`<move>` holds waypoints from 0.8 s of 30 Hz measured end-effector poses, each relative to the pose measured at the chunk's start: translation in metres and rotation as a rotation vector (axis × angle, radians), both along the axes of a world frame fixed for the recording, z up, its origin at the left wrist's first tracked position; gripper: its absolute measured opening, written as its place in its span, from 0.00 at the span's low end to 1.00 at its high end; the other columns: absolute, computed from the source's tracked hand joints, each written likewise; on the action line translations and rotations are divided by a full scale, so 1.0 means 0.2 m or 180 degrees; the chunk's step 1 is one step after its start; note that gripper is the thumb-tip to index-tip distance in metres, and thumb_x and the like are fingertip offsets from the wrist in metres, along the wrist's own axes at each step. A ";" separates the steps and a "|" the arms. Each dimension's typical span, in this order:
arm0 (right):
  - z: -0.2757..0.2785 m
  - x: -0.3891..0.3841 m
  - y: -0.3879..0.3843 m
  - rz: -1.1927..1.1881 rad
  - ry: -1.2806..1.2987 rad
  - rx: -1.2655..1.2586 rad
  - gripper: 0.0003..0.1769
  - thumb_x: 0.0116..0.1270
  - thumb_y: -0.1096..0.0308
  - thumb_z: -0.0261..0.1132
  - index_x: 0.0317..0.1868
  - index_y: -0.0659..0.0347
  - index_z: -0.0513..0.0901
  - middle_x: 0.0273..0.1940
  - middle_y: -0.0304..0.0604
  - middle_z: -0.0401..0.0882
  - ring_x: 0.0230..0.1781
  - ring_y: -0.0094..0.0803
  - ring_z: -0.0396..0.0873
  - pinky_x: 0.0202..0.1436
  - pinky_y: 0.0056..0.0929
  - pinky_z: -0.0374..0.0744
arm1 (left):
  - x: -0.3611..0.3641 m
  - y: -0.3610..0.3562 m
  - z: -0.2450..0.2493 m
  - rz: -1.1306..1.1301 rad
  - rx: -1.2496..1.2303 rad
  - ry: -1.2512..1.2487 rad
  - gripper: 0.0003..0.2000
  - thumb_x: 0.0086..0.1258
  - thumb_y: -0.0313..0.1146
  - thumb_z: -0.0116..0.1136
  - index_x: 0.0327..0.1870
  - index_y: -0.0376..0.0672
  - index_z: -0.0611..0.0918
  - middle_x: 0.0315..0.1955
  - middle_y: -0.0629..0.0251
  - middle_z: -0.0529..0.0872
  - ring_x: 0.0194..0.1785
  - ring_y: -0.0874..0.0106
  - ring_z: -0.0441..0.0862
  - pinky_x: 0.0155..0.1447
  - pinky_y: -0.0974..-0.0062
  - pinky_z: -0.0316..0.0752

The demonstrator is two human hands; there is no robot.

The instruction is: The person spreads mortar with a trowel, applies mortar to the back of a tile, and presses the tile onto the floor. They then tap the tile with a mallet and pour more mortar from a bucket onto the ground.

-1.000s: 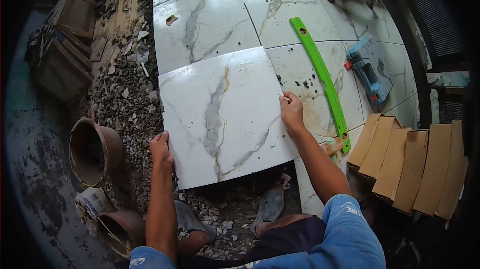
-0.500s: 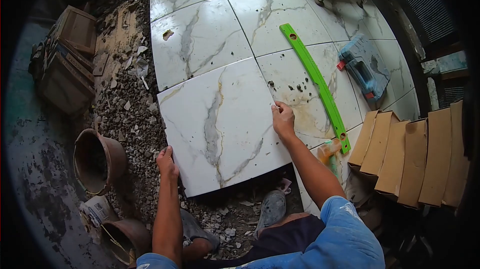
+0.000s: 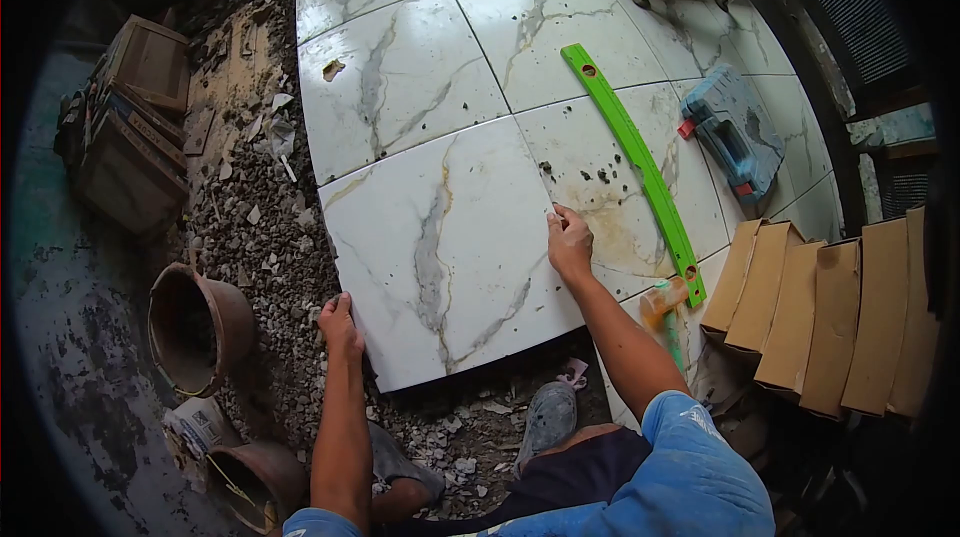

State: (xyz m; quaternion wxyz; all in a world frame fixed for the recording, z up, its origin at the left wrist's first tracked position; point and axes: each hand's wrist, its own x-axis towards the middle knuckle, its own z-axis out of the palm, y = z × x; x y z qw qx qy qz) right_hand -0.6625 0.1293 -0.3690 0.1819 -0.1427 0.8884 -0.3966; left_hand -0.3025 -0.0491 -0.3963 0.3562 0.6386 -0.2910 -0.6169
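A large white floor tile [image 3: 480, 227] with grey and gold veining lies in front of me, its far edge along the row of laid tiles. My left hand [image 3: 341, 325] grips its left edge near the front corner, thumb on top and fingers curled underneath. On the opposite side, my right hand [image 3: 570, 240] is closed round the right edge, the fingertips partly hidden. Dark rubble shows below the tile's near edge. A green spirit level [image 3: 637, 162] rests on the laid tiles to the right, and a mallet with an orange-brown head [image 3: 661, 303] lies close to its near end.
Gravel and broken bits [image 3: 245, 267] cover the ground at left, with buckets [image 3: 225, 322] and stacked boxes [image 3: 140, 137] beside it. Cardboard boxes [image 3: 830, 322] stand at right, near a blue tool case [image 3: 735, 132]. Dark crumbs dot the laid tiles.
The view has shifted slightly. Both hands keep their hold on the tile's side edges, and its far edge looks marginally closer to the laid row.
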 end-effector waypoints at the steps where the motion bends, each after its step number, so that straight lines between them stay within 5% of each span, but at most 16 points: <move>1: 0.00 0.00 0.00 0.0001 -0.0001 0.0000 0.19 0.67 0.62 0.62 0.54 0.63 0.82 0.32 0.46 0.83 0.31 0.33 0.79 0.38 0.32 0.76 | 0.00 0.00 -0.01 0.0001 0.0000 -0.0001 0.06 0.70 0.27 0.59 0.40 0.34 0.76 0.35 0.62 0.82 0.36 0.71 0.80 0.45 0.72 0.78; 6: 0.08 0.00 -0.01 0.0150 0.0088 0.0665 0.16 0.66 0.61 0.63 0.51 0.57 0.81 0.39 0.48 0.84 0.44 0.44 0.81 0.49 0.39 0.77 | -0.01 -0.02 -0.03 -0.0028 0.0056 -0.0284 0.06 0.69 0.26 0.60 0.40 0.32 0.77 0.35 0.61 0.82 0.37 0.71 0.79 0.46 0.72 0.77; 13: 0.08 -0.06 0.02 0.0268 -0.0002 0.0729 0.13 0.63 0.62 0.64 0.48 0.54 0.82 0.39 0.45 0.85 0.43 0.43 0.82 0.49 0.38 0.78 | -0.03 -0.03 0.01 -0.0029 0.0219 -0.0393 0.05 0.67 0.25 0.61 0.38 0.33 0.77 0.37 0.58 0.83 0.39 0.69 0.80 0.48 0.71 0.77; 24: 0.32 -0.20 0.04 0.1090 -0.0105 0.0353 0.18 0.61 0.62 0.64 0.51 0.56 0.82 0.42 0.48 0.86 0.45 0.43 0.83 0.52 0.35 0.78 | 0.02 -0.08 0.01 -0.0520 0.0070 -0.1048 0.08 0.65 0.29 0.65 0.30 0.39 0.78 0.25 0.70 0.79 0.27 0.76 0.73 0.32 0.76 0.72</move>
